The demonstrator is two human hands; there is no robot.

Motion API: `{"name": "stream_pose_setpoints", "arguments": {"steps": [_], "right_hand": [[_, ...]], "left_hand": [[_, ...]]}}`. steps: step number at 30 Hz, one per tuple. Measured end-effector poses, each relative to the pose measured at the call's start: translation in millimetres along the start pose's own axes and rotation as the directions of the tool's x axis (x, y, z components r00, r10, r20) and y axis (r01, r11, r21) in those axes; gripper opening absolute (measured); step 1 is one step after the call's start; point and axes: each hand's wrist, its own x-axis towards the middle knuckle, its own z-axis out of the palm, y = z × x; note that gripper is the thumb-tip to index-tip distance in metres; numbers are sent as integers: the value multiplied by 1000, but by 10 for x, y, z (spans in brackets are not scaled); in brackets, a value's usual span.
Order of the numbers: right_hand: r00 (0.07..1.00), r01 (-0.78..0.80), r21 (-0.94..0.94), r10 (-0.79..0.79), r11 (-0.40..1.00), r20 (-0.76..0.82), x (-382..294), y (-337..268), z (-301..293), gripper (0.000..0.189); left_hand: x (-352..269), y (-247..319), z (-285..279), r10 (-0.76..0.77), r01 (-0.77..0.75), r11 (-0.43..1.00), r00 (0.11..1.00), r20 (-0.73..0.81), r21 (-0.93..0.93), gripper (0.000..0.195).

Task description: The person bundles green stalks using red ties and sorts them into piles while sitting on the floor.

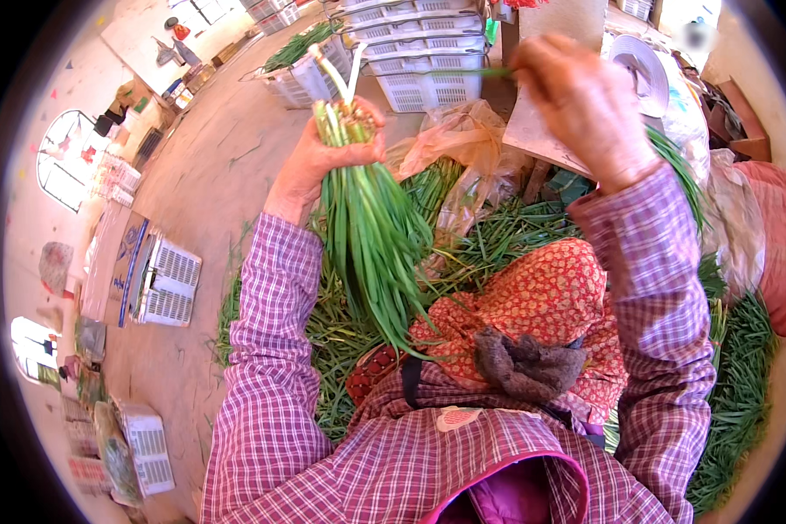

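Note:
My left hand (340,141) is closed around a bunch of green garlic chives (373,229); the pale stem ends point up and the leaves hang down over my lap. Two whitish stems stick out above the rest. Higher and to the right, my right hand (563,98) pinches a thin green stalk (478,72) that stretches left in front of the crates. More loose leaves (517,226) are heaped on the floor around my legs, which a red flowered cloth (543,281) covers. A grey-brown cloth (530,367) rests at my waist.
Stacked white plastic crates (426,78) stand ahead, beside a crate of greens (301,78). A small table (543,141) with a roll of white tape (638,72) is at the right, near a crumpled orange plastic bag (465,141). More greens (740,393) lie along the right side.

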Motion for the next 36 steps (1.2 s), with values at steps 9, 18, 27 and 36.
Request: {"name": "stream_pose_setpoints", "arguments": {"steps": [9, 18, 27, 36], "right_hand": [[950, -220, 555, 48, 803, 307, -447, -349, 409, 110], [850, -50, 652, 375, 756, -370, -97, -159, 483, 142], [926, -274, -382, 134, 883, -354, -797, 1849, -946, 95], [877, -422, -409, 479, 809, 41, -1482, 2969, -13, 87]], "left_hand": [[131, 293, 225, 184, -166, 980, 967, -174, 112, 36], [1118, 1186, 1306, 666, -639, 739, 740, -94, 214, 34], [2546, 781, 2927, 555, -311, 482, 832, 10, -819, 38], [3682, -1099, 3379, 158, -50, 470, 987, 28, -881, 34]]}}
